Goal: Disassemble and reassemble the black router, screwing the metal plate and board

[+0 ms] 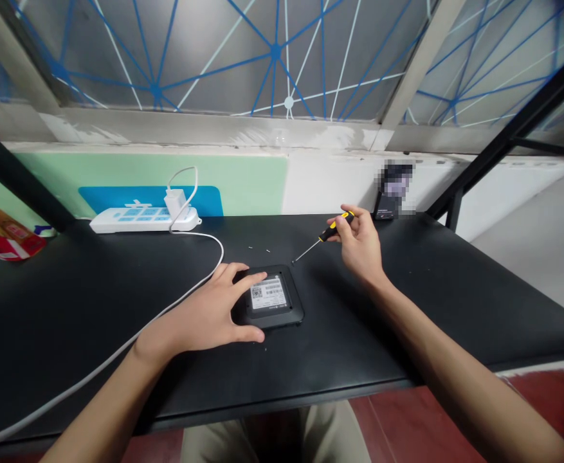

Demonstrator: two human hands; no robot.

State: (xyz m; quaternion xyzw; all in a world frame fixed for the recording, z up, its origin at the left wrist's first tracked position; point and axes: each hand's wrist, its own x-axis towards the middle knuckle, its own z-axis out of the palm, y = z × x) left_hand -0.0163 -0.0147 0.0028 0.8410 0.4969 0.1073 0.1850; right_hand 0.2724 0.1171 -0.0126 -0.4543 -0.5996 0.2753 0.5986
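Flat on the black table lies a square black device [297, 307] with rounded corners, a white barcode label on its upper face. My left hand [214, 308] grips its left side, thumb along the near edge, index finger across the top and the other fingers at the far edge. Between the fingers and thumb of my right hand [361, 247] is a yellow-and-black screwdriver [336, 227], slanting down to the left. A small dark screw [292, 262] shows at its tip, just beyond the device's far right corner. Two tiny silvery pieces [259, 249] lie behind the device.
At the back left stands a white power strip [141, 220] with a charger [175, 202] plugged in. Its white cable [185, 297] runs forward past my left arm. A red-and-orange packet [6, 235] lies far left. A phone-like object [390, 193], partly pixelated, leans against the wall.
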